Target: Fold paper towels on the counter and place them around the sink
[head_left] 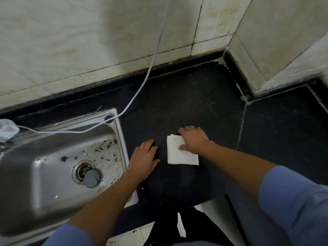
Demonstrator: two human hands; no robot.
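On a dark counter (195, 103) right of the sink (120, 135) lay a folded paper towel (179, 153), likely light and limp, best pinched at an edge; the right hand (194, 141) pressed its far corner, the left hand (144, 157) lay flat alongside.

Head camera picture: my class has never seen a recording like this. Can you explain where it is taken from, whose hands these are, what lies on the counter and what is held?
There is one picture, taken by a wide-angle camera worn on a person's head, looking down at their own work. No machine is involved: these are the person's two bare hands, with blue sleeves. The left hand lies flat on the dark counter, beside the steel sink, holding nothing. The right hand presses on a folded white paper towel lying on the counter, thumb resting on top; nothing is lifted. In the sink are a round drain plug and dark specks of dirt. A thin pale cable runs down the tiled wall and across the sink's back rim.
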